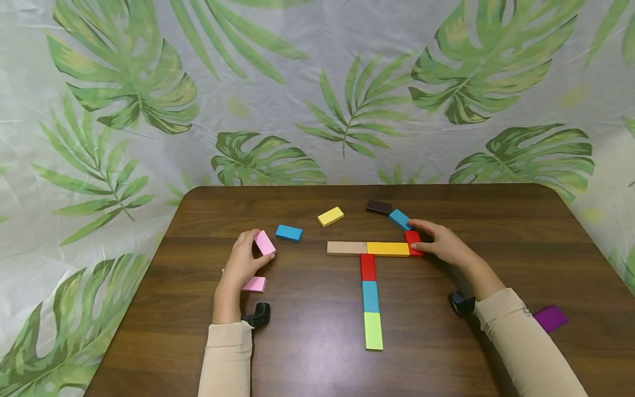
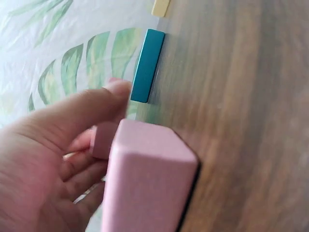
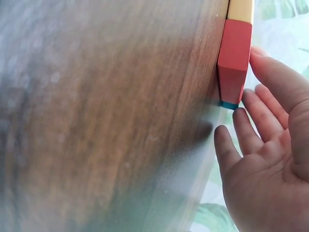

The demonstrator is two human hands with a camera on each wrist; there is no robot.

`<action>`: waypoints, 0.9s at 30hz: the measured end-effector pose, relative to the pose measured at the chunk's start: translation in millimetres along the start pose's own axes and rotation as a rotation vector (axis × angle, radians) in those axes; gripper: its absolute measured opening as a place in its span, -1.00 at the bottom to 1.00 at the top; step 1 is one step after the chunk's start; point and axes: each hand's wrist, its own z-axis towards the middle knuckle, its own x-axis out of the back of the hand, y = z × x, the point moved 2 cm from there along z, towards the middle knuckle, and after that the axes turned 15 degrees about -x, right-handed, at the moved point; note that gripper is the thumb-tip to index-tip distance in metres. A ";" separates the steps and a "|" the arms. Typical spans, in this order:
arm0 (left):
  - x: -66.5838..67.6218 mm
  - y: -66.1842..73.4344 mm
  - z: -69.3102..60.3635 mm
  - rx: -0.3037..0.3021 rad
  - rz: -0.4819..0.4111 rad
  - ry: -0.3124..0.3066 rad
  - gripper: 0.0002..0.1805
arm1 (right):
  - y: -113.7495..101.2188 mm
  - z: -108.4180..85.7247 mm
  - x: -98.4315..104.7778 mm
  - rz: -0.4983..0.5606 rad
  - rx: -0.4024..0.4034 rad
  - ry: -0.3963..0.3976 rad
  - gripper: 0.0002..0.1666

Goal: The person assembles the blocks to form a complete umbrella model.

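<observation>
In the head view my left hand (image 1: 240,261) pinches a pink block (image 1: 265,242) between thumb and fingers, tilted at an angle. Just below it a second pink block (image 1: 254,284) lies on the table; it looms large (image 2: 149,179) in the left wrist view. My right hand (image 1: 445,246) reaches over a red block (image 1: 413,237), thumb at its top and the other fingers loosely extended near a blue block (image 1: 399,219). That red block abuts a yellow-orange block (image 1: 388,249) in line with a tan block (image 1: 346,248). The index fingertip's contact is unclear.
Below the row runs a column of a red block (image 1: 368,267), a blue block (image 1: 370,296) and a lime block (image 1: 373,331). A blue block (image 1: 289,233), yellow block (image 1: 331,216) and dark block (image 1: 379,207) lie farther back. A purple block (image 1: 552,318) sits by the right sleeve.
</observation>
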 end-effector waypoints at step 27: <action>-17.9 61.6 32.4 -0.247 0.008 0.025 -0.28 | 1.7 -0.3 -1.3 -0.007 -0.004 -0.001 -0.29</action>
